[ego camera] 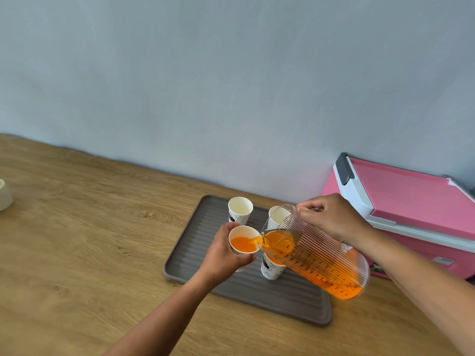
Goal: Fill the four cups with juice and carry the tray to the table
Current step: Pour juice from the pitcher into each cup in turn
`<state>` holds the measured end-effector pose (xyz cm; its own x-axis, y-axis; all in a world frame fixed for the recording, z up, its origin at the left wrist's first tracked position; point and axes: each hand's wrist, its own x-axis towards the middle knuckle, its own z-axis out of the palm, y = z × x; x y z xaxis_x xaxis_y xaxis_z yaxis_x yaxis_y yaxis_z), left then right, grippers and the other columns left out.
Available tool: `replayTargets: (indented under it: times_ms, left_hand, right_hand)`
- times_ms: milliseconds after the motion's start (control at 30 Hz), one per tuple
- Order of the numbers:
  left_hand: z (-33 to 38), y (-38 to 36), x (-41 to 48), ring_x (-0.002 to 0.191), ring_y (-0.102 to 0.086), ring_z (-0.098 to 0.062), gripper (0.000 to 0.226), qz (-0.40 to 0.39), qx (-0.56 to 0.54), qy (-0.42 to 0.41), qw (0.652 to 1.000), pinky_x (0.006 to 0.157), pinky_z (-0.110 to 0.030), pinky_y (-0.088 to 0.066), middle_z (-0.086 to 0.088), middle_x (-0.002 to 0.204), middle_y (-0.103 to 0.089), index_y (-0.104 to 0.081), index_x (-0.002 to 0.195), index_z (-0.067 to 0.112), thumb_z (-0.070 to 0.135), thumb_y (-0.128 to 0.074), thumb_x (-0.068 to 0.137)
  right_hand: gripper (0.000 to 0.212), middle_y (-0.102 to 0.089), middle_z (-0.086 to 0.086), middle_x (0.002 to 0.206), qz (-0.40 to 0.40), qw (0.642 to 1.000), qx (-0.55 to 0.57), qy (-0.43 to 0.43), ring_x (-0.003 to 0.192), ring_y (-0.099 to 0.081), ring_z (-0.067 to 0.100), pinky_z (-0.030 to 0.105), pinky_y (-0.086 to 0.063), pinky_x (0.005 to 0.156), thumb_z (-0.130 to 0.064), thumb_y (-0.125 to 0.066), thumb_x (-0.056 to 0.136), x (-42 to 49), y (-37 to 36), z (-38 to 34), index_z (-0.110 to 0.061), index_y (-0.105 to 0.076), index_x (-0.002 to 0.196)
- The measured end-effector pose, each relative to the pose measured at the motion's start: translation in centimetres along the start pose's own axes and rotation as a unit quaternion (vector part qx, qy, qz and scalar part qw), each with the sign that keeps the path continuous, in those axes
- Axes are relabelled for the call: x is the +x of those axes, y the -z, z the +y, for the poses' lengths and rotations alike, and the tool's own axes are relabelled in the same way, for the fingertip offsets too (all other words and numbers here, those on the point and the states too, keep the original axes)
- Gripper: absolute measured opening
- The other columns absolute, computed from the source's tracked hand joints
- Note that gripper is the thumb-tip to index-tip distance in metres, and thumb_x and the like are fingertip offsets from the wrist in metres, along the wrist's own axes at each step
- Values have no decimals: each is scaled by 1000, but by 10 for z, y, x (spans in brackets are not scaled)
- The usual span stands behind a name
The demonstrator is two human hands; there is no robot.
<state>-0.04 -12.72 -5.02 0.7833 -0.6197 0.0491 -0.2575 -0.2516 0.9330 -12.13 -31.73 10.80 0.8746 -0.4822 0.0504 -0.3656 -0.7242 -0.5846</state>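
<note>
A grey ribbed tray (195, 255) lies on the wooden counter. My left hand (221, 253) holds a white paper cup (244, 242) above the tray, partly full of orange juice. My right hand (334, 219) grips a clear ribbed pitcher (318, 260) of orange juice, tilted left, and juice runs from its spout into that cup. An empty cup (240, 209) stands at the tray's far side. Another empty cup (276, 217) shows behind the pitcher's mouth. A third standing cup (271, 269), with juice in it, is half hidden under the pitcher.
A pink cooler box (411, 201) with a white rim and grey latch stands to the right against the blue-grey wall. A white bowl-like object (3, 195) sits at the counter's far left edge. The wooden counter (90, 240) stretches left of the tray.
</note>
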Motion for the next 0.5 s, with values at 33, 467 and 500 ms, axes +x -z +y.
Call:
replayTargets:
  times_ms: [33,467,500]
  left_hand:
    - [0,0,0,111,-54,-10,81,1,1,0,1000,92,-29,-50,8,124,-51,-37,133,32,30,-85,68]
    - [-3,-2,0,112,-54,-9,82,0,-5,4,1000,94,-31,-50,9,125,-52,-37,133,33,31,-85,67]
    - [-3,-2,0,111,-54,-9,82,0,-5,4,1000,93,-30,-50,9,125,-52,-37,133,33,31,-85,67]
  right_hand:
    - [16,-73,-9,100,0,1000,1,-1,99,-66,10,36,-52,93,-36,-69,84,0,0,0,-27,-77,95]
    - [15,-70,-14,92,-2,1000,1,5,97,-67,10,37,-53,93,-32,-67,85,-3,0,-1,-27,-77,94]
    - [15,-70,-13,92,-3,1000,2,4,98,-67,11,37,-53,93,-32,-67,85,-3,-1,-1,-26,-77,94]
